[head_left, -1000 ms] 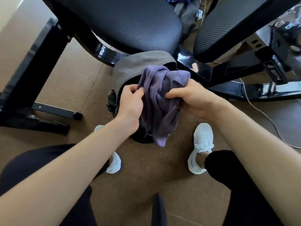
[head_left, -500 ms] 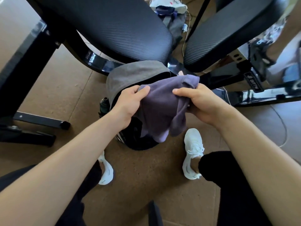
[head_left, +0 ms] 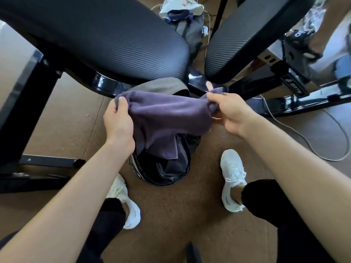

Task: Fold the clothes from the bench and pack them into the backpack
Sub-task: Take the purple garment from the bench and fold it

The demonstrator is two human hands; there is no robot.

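Brown floor; both hands' grip stretches purple garment over backpack (interior unclear).

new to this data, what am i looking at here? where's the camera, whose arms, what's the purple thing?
There is no robot here: the camera sits on a person's head and looks forward and down, so the two bare arms coming in from the bottom are the wearer's own. There is only this one view.

The left hand and the right hand each grip one end of a purple garment, holding it stretched out above an open backpack that stands on the brown floor between the person's white shoes. Dark cloth seems to be inside the backpack already.

The big black ribbed pads at the top are the bench. Beyond the gap between them, more clothes lie in a pile. A thin white cable runs across the floor at the right.
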